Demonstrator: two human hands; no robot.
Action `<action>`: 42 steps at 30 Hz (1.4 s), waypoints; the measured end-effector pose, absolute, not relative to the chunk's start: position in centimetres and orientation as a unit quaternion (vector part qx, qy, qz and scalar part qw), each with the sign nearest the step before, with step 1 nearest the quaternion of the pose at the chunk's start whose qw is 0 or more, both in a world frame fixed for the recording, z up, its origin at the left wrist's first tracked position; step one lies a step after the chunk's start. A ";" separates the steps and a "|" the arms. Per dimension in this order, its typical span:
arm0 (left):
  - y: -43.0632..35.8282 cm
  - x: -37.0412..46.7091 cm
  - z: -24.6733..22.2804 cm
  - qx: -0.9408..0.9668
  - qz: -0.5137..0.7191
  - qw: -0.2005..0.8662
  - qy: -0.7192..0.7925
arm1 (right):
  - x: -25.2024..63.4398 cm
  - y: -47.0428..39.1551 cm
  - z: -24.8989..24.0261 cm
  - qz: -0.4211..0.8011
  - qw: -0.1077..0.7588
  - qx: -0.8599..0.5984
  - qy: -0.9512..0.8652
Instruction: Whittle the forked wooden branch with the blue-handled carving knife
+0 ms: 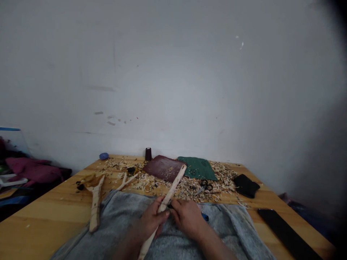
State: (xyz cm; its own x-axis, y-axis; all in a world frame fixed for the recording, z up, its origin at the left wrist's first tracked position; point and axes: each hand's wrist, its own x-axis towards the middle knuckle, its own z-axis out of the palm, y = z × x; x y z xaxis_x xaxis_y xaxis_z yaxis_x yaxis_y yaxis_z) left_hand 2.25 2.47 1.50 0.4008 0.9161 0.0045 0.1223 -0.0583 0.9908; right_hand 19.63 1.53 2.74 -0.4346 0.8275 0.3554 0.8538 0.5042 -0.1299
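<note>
My left hand (153,219) is wrapped round a long, peeled, pale wooden stick (175,184), which slants up and away over the grey cloth (123,207). Close against the stick, my right hand (187,216) is closed, its fingertips near a small dark thing (170,206) that is mostly hidden. A blue piece (205,216) shows past the right wrist; whether it belongs to what the hand holds, I cannot tell. Left of the hands, a forked wooden slingshot frame (94,209) with a tan band lies partly on the cloth. A thinner forked stick (127,182) lies beyond.
Wood shavings (225,177) cover the back of the wooden table (35,231). Among them are a maroon sheet (164,168), green sheet (199,168), scissors (203,187) and dark thread spool (148,154). A black piece (246,186) and long black slab (287,233) lie right.
</note>
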 end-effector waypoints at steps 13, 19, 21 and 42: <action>2.9 1.9 0.9 0.589 0.404 0.578 0.394 | 22.4 3.6 2.5 -0.051 0.275 -0.637 -0.718; 2.6 2.3 1.4 0.591 0.401 0.582 0.387 | 24.0 4.4 2.1 -0.051 0.305 -0.642 -0.702; 2.5 2.3 1.4 0.587 0.407 0.584 0.384 | 24.0 4.3 2.0 -0.051 0.311 -0.631 -0.709; 2.8 2.2 1.6 0.571 0.446 0.556 0.407 | 20.4 2.1 3.0 -0.023 0.205 -0.574 -0.793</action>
